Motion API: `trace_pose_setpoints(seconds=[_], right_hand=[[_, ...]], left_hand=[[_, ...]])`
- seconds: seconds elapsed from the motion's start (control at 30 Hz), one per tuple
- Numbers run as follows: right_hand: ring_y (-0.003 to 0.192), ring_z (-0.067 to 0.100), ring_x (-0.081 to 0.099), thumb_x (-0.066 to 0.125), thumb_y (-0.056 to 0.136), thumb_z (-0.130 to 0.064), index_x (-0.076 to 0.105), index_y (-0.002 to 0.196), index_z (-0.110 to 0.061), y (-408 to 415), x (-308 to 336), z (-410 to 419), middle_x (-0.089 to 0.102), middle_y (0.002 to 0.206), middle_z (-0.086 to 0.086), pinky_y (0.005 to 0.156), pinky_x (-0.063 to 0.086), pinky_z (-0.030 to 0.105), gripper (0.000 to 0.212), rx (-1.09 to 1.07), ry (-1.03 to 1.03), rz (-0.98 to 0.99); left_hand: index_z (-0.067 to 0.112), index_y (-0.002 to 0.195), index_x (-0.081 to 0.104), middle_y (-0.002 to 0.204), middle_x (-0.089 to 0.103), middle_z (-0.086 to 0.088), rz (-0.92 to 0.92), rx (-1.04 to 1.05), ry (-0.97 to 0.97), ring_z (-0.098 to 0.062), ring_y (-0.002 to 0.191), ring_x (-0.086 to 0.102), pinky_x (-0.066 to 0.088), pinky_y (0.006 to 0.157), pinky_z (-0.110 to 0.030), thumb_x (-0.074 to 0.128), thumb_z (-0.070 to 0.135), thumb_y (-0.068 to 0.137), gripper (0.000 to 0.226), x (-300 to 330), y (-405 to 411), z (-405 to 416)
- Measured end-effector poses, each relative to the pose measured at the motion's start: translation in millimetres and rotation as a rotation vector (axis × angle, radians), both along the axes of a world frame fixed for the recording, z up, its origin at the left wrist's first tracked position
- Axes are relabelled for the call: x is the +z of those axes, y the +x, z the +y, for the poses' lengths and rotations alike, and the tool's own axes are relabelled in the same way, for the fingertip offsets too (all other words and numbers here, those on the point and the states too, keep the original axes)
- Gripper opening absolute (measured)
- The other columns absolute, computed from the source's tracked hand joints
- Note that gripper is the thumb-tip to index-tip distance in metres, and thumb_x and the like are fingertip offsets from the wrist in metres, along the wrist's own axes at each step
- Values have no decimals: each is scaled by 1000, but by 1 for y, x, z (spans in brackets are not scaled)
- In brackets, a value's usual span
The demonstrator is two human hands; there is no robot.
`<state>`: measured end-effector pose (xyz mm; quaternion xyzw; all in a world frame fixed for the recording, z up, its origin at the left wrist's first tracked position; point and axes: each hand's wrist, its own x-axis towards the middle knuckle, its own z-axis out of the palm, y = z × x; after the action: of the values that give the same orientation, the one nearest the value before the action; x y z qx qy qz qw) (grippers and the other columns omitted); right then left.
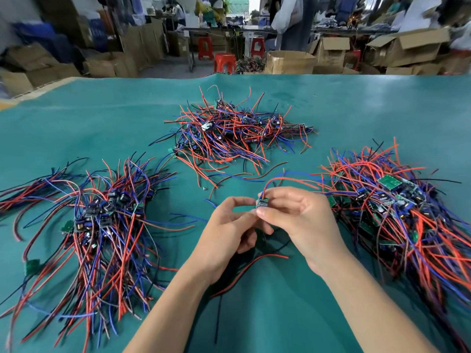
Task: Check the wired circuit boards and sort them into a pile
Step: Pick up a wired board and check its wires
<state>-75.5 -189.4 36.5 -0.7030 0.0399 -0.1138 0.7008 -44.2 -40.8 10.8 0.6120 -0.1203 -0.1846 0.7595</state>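
Both hands meet over the near middle of the green mat (76,118). The right hand (300,220) pinches a small board (263,202); the left hand (229,228) curls its fingers at the board's near edge, touching it. Wired piles lie left (102,220), far (237,131) and right (397,207), with bare mat between. Open cartons (288,61) stand beyond the far edge, contents unclear.

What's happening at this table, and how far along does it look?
A person holds one small wired circuit board up between both hands, the right hand pinching it and the left hand steadying it, its red and black wires trailing down. Three heaps of wired boards lie on the green table: left pile, far pile, right pile.
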Motion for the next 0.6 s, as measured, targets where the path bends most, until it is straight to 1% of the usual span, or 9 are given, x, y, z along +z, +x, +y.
trace_pose_setpoints(seconds=[0.03, 0.1, 0.17, 0.23, 0.33, 0.43, 0.5, 0.6], right_hand=[[66, 19, 69, 83, 76, 3, 77, 92, -13, 0, 0, -1, 77, 79, 5, 70, 54, 21, 23, -22, -49, -23], [78, 13, 74, 86, 75, -1, 79, 89, -21, 0, 1, -3, 79, 84, 0, 74, 55, 18, 26, -56, -146, -54], [83, 19, 76, 86, 76, -3, 79, 88, -23, 0, 2, -6, 79, 86, 1, 78, 58, 24, 24, -65, -168, -49], [80, 24, 76, 84, 78, -1, 79, 89, -17, -1, 2, -6, 79, 86, 7, 78, 59, 29, 20, -48, -51, -34], [79, 18, 72, 80, 78, 2, 77, 93, -8, 1, 1, -5, 78, 88, 11, 76, 55, 24, 18, -85, 152, -11], [77, 19, 67, 80, 75, 0, 75, 94, -5, 3, 4, -11, 75, 88, 15, 73, 54, 26, 20, -161, 312, 10], [75, 18, 67, 77, 76, 1, 74, 95, -2, 5, 7, -18, 74, 86, 14, 70, 56, 21, 19, -222, 395, 2], [75, 17, 66, 71, 83, 6, 70, 103, 3, 7, 15, -27, 70, 95, 18, 72, 56, 18, 20, -316, 447, -15]], left_hand=[[-1, 115, 49, 74, 69, -17, 1, 6, 2, -14, 44, 43, 28, 39, -19, 54, 14, 101, 21, -1, 0, -1], [-3, 104, 52, 71, 68, -18, -9, -24, 5, -15, 42, 46, 29, 37, -19, 53, 16, 102, 19, 0, 0, -1], [1, 96, 54, 71, 69, -19, -14, -84, -8, -17, 42, 51, 30, 38, -20, 51, 16, 103, 17, 2, 0, 0], [4, 93, 56, 72, 69, -18, -13, -137, -21, -18, 45, 56, 31, 40, -20, 48, 16, 103, 17, 4, 0, 3], [5, 94, 57, 69, 69, -18, -20, -192, -12, -19, 47, 61, 31, 42, -20, 44, 15, 105, 20, 5, -1, 3], [6, 94, 58, 68, 70, -16, -42, -240, 47, -17, 47, 62, 30, 43, -22, 42, 17, 106, 23, 7, -2, 3], [7, 94, 58, 67, 71, -13, -65, -275, 104, -16, 46, 62, 30, 43, -23, 41, 18, 107, 24, 9, -4, 4], [6, 95, 58, 67, 71, -10, -97, -309, 168, -15, 46, 61, 31, 43, -23, 40, 16, 107, 24, 11, -5, 4]])
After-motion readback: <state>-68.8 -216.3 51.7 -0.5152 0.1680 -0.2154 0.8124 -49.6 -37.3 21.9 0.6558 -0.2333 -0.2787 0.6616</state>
